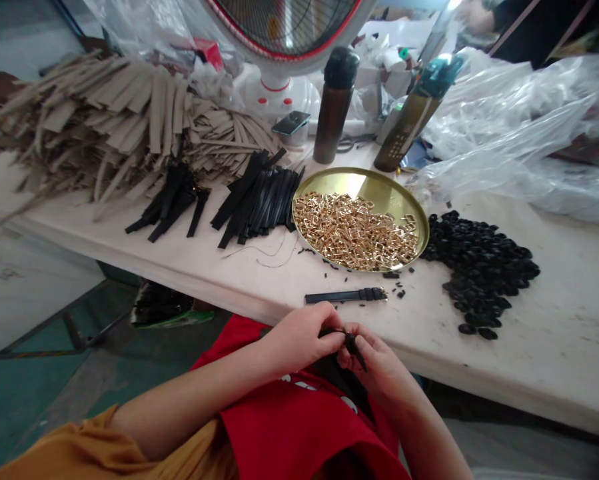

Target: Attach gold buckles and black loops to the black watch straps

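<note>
My left hand [304, 337] and my right hand [375, 355] meet just off the table's front edge, above the red apron. Between their closed fingers is a dark watch strap [355, 351], its end pointing down past my right thumb. The fingers hide most of it. On the table just beyond lies another black watch strap [336, 297] with a gold buckle at its right end. Behind that, a round gold tray [386, 190] holds a heap of small gold buckles [349, 227]. Small black loops [484, 260] are piled to its right.
Black straps [262, 207] lie left of the tray, with a smaller bunch [172, 200] farther left. Grey-beige strips [99, 113] form a large stack. A fan [279, 93], a dark bottle [334, 110], a teal-lidded bottle [412, 120] and plastic bags [519, 127] stand behind.
</note>
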{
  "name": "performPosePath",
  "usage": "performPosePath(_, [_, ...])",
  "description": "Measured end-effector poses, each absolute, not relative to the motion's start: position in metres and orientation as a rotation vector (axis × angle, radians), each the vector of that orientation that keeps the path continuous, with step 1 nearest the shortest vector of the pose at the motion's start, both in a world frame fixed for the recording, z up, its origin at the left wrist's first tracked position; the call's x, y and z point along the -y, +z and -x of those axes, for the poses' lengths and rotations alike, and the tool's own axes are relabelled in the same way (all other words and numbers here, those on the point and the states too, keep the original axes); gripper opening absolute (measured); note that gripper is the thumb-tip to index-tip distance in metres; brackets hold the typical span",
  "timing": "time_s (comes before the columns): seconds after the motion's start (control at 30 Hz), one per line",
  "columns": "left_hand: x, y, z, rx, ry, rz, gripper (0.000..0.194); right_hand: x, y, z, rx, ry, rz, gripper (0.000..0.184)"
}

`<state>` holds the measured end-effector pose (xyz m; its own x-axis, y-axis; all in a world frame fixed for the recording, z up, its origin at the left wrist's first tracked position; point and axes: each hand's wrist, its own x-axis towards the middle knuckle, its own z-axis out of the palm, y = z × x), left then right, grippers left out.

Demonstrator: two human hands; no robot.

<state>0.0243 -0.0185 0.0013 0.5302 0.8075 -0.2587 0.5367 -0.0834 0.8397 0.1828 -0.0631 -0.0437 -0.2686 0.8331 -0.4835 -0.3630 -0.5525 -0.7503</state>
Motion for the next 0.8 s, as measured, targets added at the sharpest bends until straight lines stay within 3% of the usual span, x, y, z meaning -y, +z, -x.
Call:
performPosePath(0.13, [0.025,-0.001,-0.023,-1.103,0.322,-1.815,0.013,0.071,-0.049,-0.181,0.652,1.996,1.111,0.037])
performPosePath(0.3, [0.031,0.0,-0.021,-1.089,0.264,-1.828,0.017,0.081,-0.044,-0.178,0.559,1.986,1.074,0.029])
performPosePath(0.53, [0.037,0.009,-0.015,-1.176,0.09,-1.849,0.019,0.088,-0.043,-0.174,0.588,1.791,1.186,0.021])
performPosePath(0.8, [0.033,0.005,-0.009,-1.169,0.084,-1.721,0.02,0.082,-0.049,-0.173,0.773,1.421,1.516,0.031])
